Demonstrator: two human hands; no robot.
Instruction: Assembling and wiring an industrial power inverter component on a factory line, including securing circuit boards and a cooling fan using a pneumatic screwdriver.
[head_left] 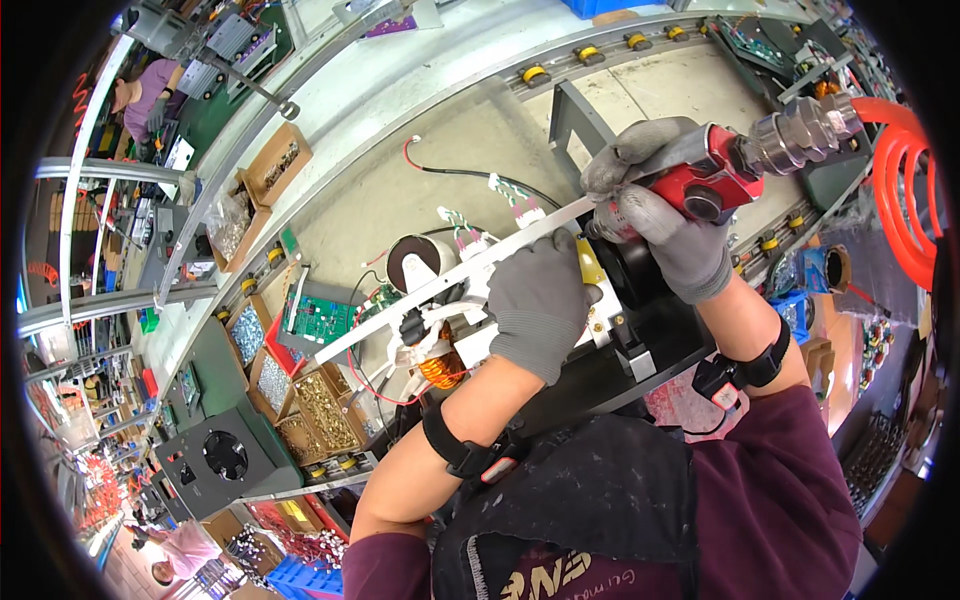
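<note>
My gloved right hand is wrapped around a red air screwdriver, tilted with its nose toward the far end of a white metal bar. The tip is hidden behind the fingers. My gloved left hand is closed over the same bar, left of the tool, its fingertips curled out of sight. Under and around the bar lies an open device with a copper-wound coil, a white-and-black round part, white connectors on wires, and a dark chassis.
A coiled orange air hose runs from the tool at right. A green circuit board sits left of the device, beside cardboard bins of screws. A black fan panel stands at lower left. Yellow-wheeled rollers line the conveyor. Co-workers are farther left.
</note>
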